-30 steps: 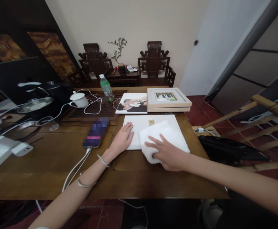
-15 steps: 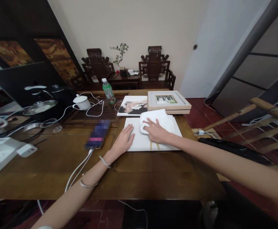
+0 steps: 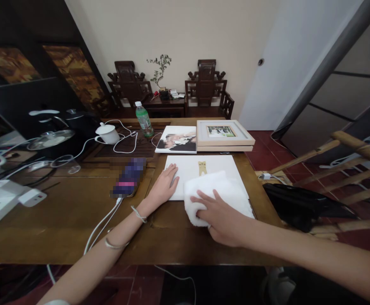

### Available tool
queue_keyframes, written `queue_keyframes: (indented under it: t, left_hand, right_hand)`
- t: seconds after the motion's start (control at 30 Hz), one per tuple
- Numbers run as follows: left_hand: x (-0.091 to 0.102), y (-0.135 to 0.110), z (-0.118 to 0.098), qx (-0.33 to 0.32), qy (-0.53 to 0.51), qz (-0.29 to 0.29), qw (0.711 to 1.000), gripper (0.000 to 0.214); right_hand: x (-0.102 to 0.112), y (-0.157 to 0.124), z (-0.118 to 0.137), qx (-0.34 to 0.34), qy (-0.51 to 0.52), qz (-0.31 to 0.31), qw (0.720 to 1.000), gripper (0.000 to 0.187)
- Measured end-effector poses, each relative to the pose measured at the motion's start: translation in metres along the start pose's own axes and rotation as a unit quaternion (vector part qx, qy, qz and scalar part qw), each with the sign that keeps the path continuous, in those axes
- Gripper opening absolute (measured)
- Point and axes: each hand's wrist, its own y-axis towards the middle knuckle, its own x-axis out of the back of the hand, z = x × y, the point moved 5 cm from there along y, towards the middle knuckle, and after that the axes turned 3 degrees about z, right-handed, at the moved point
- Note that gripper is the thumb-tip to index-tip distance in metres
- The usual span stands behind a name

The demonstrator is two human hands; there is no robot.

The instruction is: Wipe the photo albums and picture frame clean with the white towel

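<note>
A white board (image 3: pixel 181 163) with a small tan cat figure (image 3: pixel 202 166) on it lies flat on the wooden table. My left hand (image 3: pixel 164 184) rests flat on the board's left edge, fingers stretched out, holding nothing. My right hand (image 3: pixel 219 216) grips a folded white towel (image 3: pixel 210 186), its fingers over the top and the thumb at the fold. The towel lies across the front right of the board, hides that part of it and reaches past its near edge.
Behind the board are a photo print (image 3: pixel 178 142) and stacked wooden picture frames (image 3: pixel 225 133). A phone (image 3: pixel 128 178) with a white cable lies to the left. Further back stand a green-labelled bottle (image 3: pixel 144 120), a lidded white cup (image 3: pixel 107 133) and a kettle (image 3: pixel 53 140). A power strip (image 3: pixel 1 199) sits far left.
My right hand has drawn the towel toward me, from the board's upper middle to its near edge, uncovering the cat figure. My left hand has stayed in place on the board.
</note>
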Motion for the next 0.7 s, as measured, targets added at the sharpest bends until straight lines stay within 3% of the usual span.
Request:
queue_keyframes:
  t: [0.17, 0.43, 0.57, 0.7]
  left_hand:
    - [-0.001, 0.000, 0.002, 0.000, -0.004, -0.014, 1.000, 0.042]
    - [-0.001, 0.000, 0.004, -0.007, -0.011, 0.000, 1.000, 0.046]
    - [-0.002, 0.000, 0.004, 0.005, -0.008, 0.021, 1.000, 0.047]
    - [-0.003, -0.001, 0.005, 0.005, -0.010, 0.014, 1.000, 0.046]
  right_hand:
    - [0.010, 0.028, -0.027, -0.048, -0.006, -0.065, 0.997, 0.041]
    - [0.040, 0.088, -0.080, -0.091, -0.052, -0.097, 0.990, 0.047]
    - [0.039, 0.091, -0.076, -0.088, -0.066, -0.107, 0.988, 0.047]
    - [0.022, 0.074, -0.056, -0.067, -0.079, -0.082, 0.991, 0.047]
